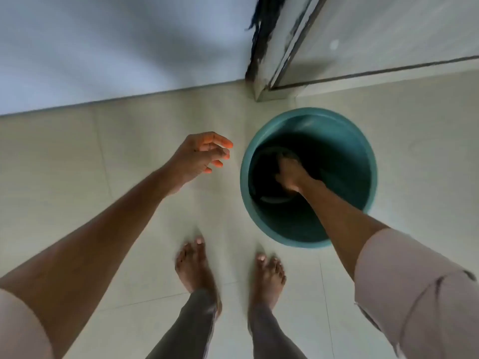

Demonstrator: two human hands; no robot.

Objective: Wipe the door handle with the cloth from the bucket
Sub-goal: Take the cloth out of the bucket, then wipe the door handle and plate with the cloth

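A teal plastic bucket (363, 156) stands on the tiled floor just ahead of my feet, to the right. My right hand (289, 174) is deep inside it, fingers curled down around a dark cloth (290, 154) near the bottom. The inside is dark, so most of the cloth is hidden. My left hand (202, 156) hovers over the floor just left of the bucket's rim, fingers spread and holding nothing. The door handle is out of view.
A door frame corner (264, 84) with peeling dark paint meets the floor right behind the bucket, and a pale door panel (388, 35) lies to its right. A white wall (116, 47) runs along the left. My bare feet (197, 268) stand on the tiles.
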